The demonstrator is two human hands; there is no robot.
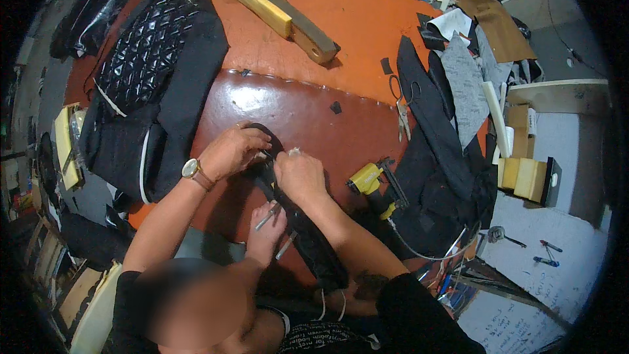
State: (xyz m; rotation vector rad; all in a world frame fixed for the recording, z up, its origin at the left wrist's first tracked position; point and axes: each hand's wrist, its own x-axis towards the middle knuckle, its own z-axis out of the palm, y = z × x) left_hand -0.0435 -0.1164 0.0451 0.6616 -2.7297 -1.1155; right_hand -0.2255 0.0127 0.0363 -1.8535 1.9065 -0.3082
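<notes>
My left hand [239,147], wristwatch at the wrist, has its fingers curled on the upper end of a long black fabric-covered piece [318,255]. My right hand [298,177] grips the same piece just right of it, a small white bit showing at its fingertips. Below them another bare hand [265,226], whose owner I cannot make out for sure, is at short metal rods [267,216] beside the piece. A yellow pneumatic stapler [363,180] with a hose lies right of my right hand. A blurred head [196,301] fills the lower edge.
Quilted black upholstery [147,46] lies left on the orange-and-maroon padded table [282,98]. A wooden part with yellow foam [275,10] lies at the back. Scissors [403,118], black fabric [432,157] and grey scraps [458,78] are right, beside a white board with foam blocks [527,177].
</notes>
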